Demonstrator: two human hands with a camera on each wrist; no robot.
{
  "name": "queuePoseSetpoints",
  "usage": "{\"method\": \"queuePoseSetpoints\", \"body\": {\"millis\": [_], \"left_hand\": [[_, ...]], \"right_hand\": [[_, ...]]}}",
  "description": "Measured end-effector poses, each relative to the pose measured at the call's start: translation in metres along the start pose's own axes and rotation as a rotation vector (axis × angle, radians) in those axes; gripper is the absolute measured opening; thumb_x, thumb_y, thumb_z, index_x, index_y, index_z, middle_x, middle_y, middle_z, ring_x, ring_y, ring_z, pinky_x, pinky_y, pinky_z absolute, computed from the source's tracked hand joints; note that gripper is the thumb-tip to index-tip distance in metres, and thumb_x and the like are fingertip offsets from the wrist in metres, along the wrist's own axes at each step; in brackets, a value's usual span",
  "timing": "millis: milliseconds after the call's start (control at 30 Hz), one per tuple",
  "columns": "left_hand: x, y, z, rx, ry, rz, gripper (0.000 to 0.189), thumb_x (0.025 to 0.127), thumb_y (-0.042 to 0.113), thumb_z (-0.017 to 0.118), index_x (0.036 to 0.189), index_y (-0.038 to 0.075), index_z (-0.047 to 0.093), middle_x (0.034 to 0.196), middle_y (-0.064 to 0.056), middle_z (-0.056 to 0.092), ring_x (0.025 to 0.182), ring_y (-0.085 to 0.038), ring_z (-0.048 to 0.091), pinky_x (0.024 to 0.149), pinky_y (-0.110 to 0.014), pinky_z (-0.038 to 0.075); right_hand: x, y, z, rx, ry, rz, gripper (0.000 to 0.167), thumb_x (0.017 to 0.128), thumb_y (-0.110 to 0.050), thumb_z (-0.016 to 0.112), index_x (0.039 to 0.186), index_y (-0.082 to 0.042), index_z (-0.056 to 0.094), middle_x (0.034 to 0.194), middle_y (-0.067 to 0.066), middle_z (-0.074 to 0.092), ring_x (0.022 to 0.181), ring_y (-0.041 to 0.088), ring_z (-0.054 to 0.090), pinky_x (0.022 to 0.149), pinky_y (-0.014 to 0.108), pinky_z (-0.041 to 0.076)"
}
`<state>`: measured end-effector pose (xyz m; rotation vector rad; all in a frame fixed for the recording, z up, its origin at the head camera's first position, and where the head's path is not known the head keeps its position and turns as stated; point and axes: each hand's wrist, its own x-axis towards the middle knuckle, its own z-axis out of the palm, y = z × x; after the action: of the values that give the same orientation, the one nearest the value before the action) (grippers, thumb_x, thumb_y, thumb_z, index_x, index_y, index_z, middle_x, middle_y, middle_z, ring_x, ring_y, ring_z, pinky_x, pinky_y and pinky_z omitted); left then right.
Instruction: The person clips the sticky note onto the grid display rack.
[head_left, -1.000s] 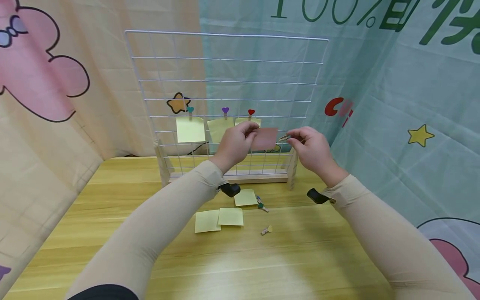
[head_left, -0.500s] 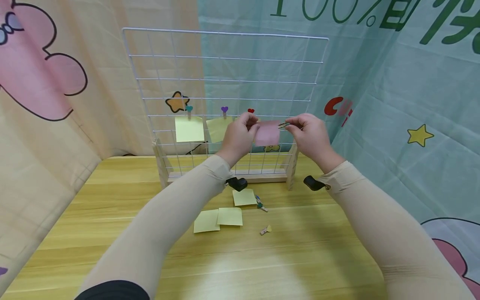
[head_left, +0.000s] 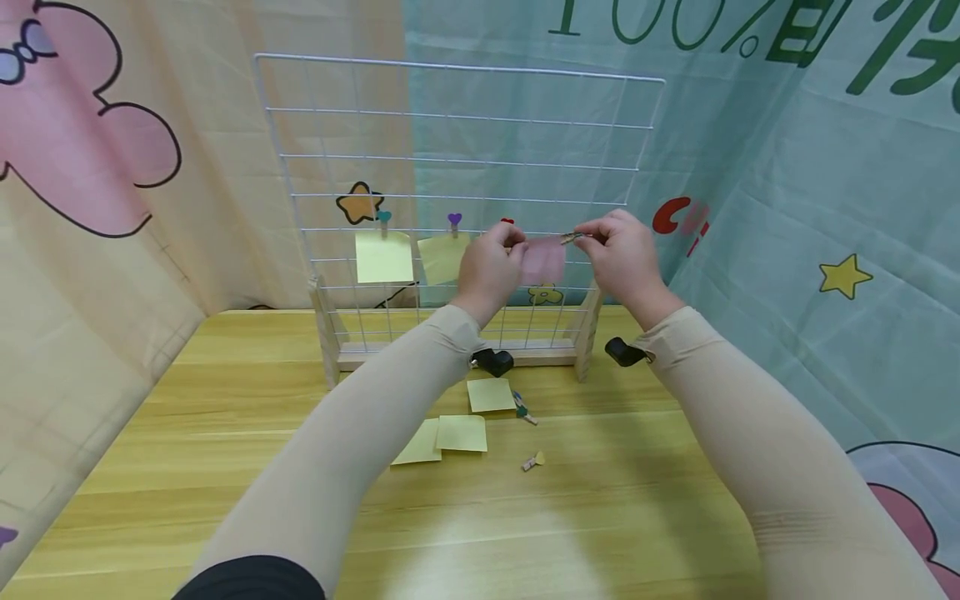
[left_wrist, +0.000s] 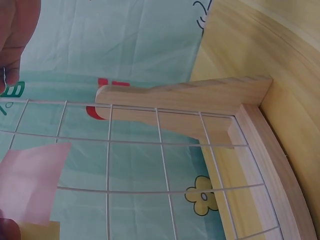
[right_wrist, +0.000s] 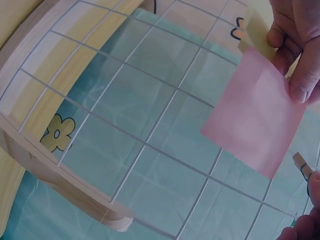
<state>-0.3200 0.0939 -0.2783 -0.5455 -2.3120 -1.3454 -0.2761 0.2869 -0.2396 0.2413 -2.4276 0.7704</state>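
Note:
My left hand pinches a pink sticky note by its left side, in front of a white wire grid rack. Between the thumb and fingers of my right hand is a small wooden clothespin, pointing at the note's upper right corner. Two yellow sticky notes hang on the rack from clothespins topped with a teal heart and a purple heart. A third yellow note is mostly hidden behind my left hand, below a red heart clothespin.
The rack stands on a wooden base at the back of the table. Loose yellow notes lie in front of it, near a few small clothespins. Printed curtains enclose the back and sides.
Both hands have risen a little along the rack, the left one also shifting right with the pink note. The clothespin in my right hand has come up to the note's top right corner.

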Motion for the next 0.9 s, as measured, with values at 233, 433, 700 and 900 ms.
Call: {"method": "queuePoseSetpoints", "body": {"millis": [233,433,700,900], "left_hand": [[0.003,0.0,0.006,0.005,0.012,-0.03,0.014,0.107,0.021,0.064,0.112,0.012,0.073,0.11,-0.003,0.078,0.097,-0.018,0.071,0.085,-0.032,0.059],[0.005,0.001,0.008,0.038,0.028,-0.027,0.014,0.107,0.022,0.064,0.112,0.013,0.074,0.109,-0.002,0.079,0.097,-0.019,0.072,0.087,-0.034,0.059],[0.008,0.001,0.009,0.07,0.034,-0.047,0.014,0.107,0.024,0.065,0.112,0.015,0.074,0.11,0.0,0.079,0.099,-0.017,0.074,0.086,-0.033,0.058],[0.008,0.001,0.008,0.064,0.04,-0.063,0.014,0.106,0.025,0.065,0.112,0.017,0.075,0.11,0.001,0.08,0.098,-0.018,0.074,0.085,-0.034,0.058]], "right_hand": [[0.009,-0.004,0.003,-0.083,-0.013,-0.022,0.022,0.105,-0.018,0.067,0.116,-0.005,0.081,0.1,0.015,0.066,0.085,0.028,0.053,0.068,0.035,0.039],[0.015,-0.006,0.004,-0.121,-0.044,-0.001,0.023,0.106,-0.019,0.065,0.118,-0.006,0.08,0.104,0.016,0.07,0.083,0.028,0.055,0.065,0.035,0.04],[0.019,-0.004,0.006,-0.144,-0.077,0.032,0.024,0.107,-0.02,0.063,0.118,-0.006,0.08,0.107,0.016,0.07,0.083,0.028,0.055,0.064,0.035,0.04],[0.022,-0.002,0.008,-0.148,-0.087,0.041,0.026,0.108,-0.02,0.061,0.12,-0.006,0.079,0.107,0.016,0.07,0.088,0.029,0.057,0.066,0.037,0.043]]}}
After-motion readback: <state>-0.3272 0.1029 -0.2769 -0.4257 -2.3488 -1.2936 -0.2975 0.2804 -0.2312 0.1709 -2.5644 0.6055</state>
